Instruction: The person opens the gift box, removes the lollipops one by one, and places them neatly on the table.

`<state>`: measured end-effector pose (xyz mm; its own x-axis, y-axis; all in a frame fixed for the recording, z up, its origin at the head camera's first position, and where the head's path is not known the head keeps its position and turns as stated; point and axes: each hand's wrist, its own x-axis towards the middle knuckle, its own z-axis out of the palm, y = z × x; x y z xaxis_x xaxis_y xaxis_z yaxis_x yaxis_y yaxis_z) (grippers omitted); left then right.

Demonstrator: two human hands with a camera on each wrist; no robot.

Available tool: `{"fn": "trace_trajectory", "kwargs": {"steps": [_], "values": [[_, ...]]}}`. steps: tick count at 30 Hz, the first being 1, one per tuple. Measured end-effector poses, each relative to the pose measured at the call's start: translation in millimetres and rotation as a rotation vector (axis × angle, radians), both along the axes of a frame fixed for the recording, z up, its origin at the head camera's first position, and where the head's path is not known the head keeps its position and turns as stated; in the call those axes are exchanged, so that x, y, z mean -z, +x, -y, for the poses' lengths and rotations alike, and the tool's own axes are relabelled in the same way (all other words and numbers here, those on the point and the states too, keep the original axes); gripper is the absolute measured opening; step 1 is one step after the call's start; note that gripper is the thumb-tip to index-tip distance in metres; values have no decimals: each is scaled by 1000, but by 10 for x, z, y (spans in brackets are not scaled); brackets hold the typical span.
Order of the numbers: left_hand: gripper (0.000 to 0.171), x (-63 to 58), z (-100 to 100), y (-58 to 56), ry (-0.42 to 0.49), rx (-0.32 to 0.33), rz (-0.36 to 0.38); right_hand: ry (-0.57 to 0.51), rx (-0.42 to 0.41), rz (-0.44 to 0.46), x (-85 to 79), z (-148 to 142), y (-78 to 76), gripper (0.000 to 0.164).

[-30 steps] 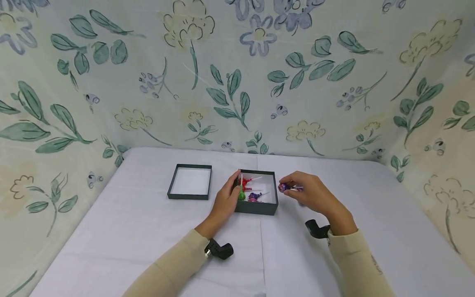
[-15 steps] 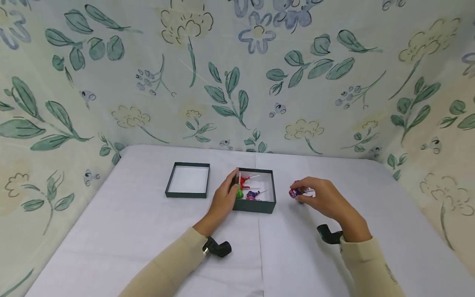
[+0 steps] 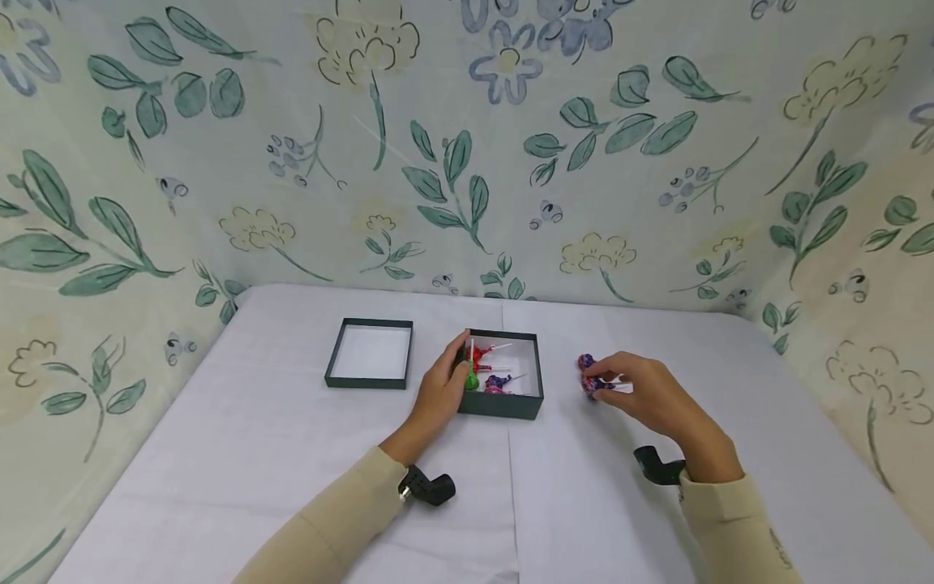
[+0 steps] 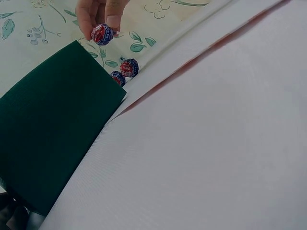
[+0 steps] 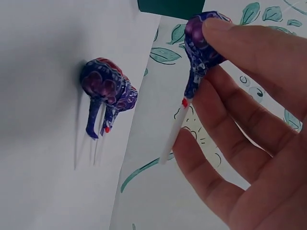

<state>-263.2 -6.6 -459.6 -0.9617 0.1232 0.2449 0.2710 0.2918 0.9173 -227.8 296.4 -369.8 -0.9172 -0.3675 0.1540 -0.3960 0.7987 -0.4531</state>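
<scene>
My left hand (image 3: 438,389) grips the left side of a dark green box (image 3: 503,406), thumb at its rim. Inside the box lie red lollipops (image 3: 480,355), a green lollipop (image 3: 472,380) and a purple-wrapped lollipop (image 3: 498,382). To the right of the box, my right hand (image 3: 645,393) pinches a purple-wrapped lollipop (image 5: 196,43) by its head, white stick pointing down in the right wrist view. Two similar lollipops (image 5: 103,81) lie side by side on the table just beyond. The left wrist view shows the box's outer wall, with the left hand mostly hidden.
Left of the box lies a shallow dark green box lid (image 3: 367,384), its white inside facing up. A white cloth covers the table (image 3: 306,462). Floral fabric (image 3: 452,162) hangs behind and at both sides.
My right hand has moved right, away from the box, carrying the lollipop to the others on the table. The left hand has stayed on the box.
</scene>
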Motion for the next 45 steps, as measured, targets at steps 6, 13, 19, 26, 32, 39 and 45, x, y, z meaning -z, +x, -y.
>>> {"fn": "trace_trajectory", "kwargs": {"steps": [6, 13, 19, 26, 32, 39, 45], "values": [[49, 7, 6, -1, -10, -3, 5, 14, 1, -6, 44, -41, -6, 33], [50, 22, 14, -1, -21, 2, 25, 13, -12, -4, 55, -91, -3, 31], [50, 2, 29, -32, -13, -3, 3, 15, -3, 6, 27, -138, -22, 29], [50, 10, 17, -35, -20, -4, 7, 32, 8, 32, 52, -210, -27, 28], [50, 18, 10, -36, -19, -6, 7, 21, 2, 73, 102, -230, -57, 28], [50, 4, 5, -27, -19, -4, 8, 27, 5, 112, 137, -225, -91, 27], [50, -11, 5, -21, 6, 9, 12, 56, 38, 161, 162, -213, -103, 26]]}}
